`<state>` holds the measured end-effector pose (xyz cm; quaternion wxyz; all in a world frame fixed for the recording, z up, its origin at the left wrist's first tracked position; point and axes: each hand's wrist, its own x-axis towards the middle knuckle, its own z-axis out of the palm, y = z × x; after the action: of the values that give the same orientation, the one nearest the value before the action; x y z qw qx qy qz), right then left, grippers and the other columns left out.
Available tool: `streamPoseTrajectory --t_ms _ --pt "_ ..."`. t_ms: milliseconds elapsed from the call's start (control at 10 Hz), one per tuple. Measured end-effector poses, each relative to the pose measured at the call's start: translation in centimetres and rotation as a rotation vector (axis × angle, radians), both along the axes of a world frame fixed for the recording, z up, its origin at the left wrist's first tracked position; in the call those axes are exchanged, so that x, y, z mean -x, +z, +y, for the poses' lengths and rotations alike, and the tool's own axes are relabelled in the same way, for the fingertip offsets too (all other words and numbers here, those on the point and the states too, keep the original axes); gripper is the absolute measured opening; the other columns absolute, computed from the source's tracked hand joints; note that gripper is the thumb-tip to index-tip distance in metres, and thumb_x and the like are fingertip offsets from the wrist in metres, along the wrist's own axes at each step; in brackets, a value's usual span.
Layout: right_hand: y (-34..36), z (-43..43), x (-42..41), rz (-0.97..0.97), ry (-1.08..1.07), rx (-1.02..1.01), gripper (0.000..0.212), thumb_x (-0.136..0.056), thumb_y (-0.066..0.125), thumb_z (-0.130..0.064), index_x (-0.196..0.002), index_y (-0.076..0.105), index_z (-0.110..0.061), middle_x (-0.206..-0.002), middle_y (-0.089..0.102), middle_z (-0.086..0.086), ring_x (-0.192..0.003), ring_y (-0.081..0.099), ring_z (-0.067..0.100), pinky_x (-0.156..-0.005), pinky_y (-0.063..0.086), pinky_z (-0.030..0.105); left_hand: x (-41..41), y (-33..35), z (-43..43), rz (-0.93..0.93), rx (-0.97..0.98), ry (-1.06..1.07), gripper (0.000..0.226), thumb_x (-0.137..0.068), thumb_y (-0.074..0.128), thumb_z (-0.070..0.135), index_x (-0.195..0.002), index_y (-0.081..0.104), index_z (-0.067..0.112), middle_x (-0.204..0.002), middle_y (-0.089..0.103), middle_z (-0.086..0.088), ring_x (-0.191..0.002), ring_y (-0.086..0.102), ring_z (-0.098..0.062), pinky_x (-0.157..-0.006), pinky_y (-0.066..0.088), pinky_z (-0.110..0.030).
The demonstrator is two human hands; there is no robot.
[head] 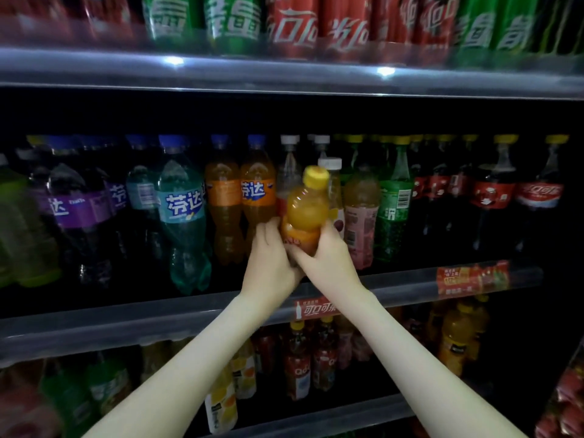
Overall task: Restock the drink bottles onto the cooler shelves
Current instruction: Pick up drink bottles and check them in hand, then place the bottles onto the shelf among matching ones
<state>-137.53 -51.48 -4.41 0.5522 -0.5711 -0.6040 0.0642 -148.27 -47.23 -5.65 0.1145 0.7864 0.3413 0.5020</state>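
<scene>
A small orange juice bottle (305, 210) with a yellow cap is held up in front of the middle cooler shelf (126, 324). My left hand (268, 263) grips its lower left side and base. My right hand (325, 254) wraps its lower right side. The bottle tilts slightly right, its cap level with the shoulders of the shelved bottles. Just behind it stand a clear bottle with a white cap (289, 172) and a white-capped juice bottle (335, 184).
The middle shelf holds purple (76, 210), blue (181, 213) and orange (257, 197) soda bottles at left, green (395, 210) and cola (486, 200) bottles at right. The top shelf (284, 77) carries large bottles. A lower shelf (316, 418) holds juice bottles (455, 336).
</scene>
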Motion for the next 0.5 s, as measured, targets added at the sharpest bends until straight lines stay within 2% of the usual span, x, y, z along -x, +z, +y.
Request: streamPoseTrajectory --t_ms 100,200,300,400,500 --pt "-1.9 -2.1 0.3 0.103 0.005 -0.052 0.048 -0.072 0.082 -0.033 -0.112 0.06 -0.018 -0.103 0.065 -0.006 -0.096 0.061 -0.001 -0.08 0.047 0.009 2.1 -1.9 -1.6 0.057 -0.293 -0.019 0.072 -0.071 0.078 0.009 -0.131 0.042 -0.003 -0.122 0.05 -0.018 -0.115 0.048 -0.027 -0.102 0.041 -0.03" --pt "-3.2 -3.5 0.2 0.063 -0.008 -0.144 0.051 -0.072 0.076 -0.051 -0.099 0.069 -0.009 -0.096 0.07 0.0 -0.092 0.06 -0.004 -0.081 0.041 0.003 4.1 -3.8 -3.3 0.074 -0.442 -0.048 0.061 -0.084 0.066 0.019 -0.136 0.038 0.002 -0.13 0.046 -0.015 -0.126 0.042 -0.02 -0.11 0.03 -0.022" --pt "-4.6 -6.1 0.1 0.012 0.035 -0.148 0.053 -0.074 0.068 -0.063 -0.088 0.073 -0.012 -0.094 0.071 -0.006 -0.094 0.062 0.0 -0.088 0.041 0.005 7.3 -7.7 -4.8 0.095 -0.487 -0.092 0.054 -0.089 0.057 0.022 -0.137 0.035 0.009 -0.134 0.042 -0.01 -0.13 0.037 -0.012 -0.11 0.029 -0.022" --pt "-6.1 -6.9 0.4 0.001 0.148 -0.095 0.036 -0.073 0.077 -0.044 -0.096 0.071 -0.016 -0.102 0.067 -0.019 -0.105 0.059 -0.008 -0.093 0.039 0.005 8.6 -10.5 -5.1 0.112 -0.401 -0.075 0.051 -0.088 0.057 0.02 -0.134 0.038 0.009 -0.133 0.043 -0.01 -0.129 0.04 -0.014 -0.109 0.032 -0.023" --pt "-10.9 -9.2 1.6 0.115 0.245 0.426 0.058 -0.068 0.069 -0.058 -0.108 0.062 -0.017 -0.112 0.064 -0.003 -0.105 0.057 -0.007 -0.1 0.038 0.009 10.9 -15.8 -5.8 0.236 -0.224 -0.059 0.045 -0.09 0.053 0.021 -0.131 0.041 0.007 -0.129 0.048 -0.01 -0.123 0.046 -0.019 -0.108 0.033 -0.022"
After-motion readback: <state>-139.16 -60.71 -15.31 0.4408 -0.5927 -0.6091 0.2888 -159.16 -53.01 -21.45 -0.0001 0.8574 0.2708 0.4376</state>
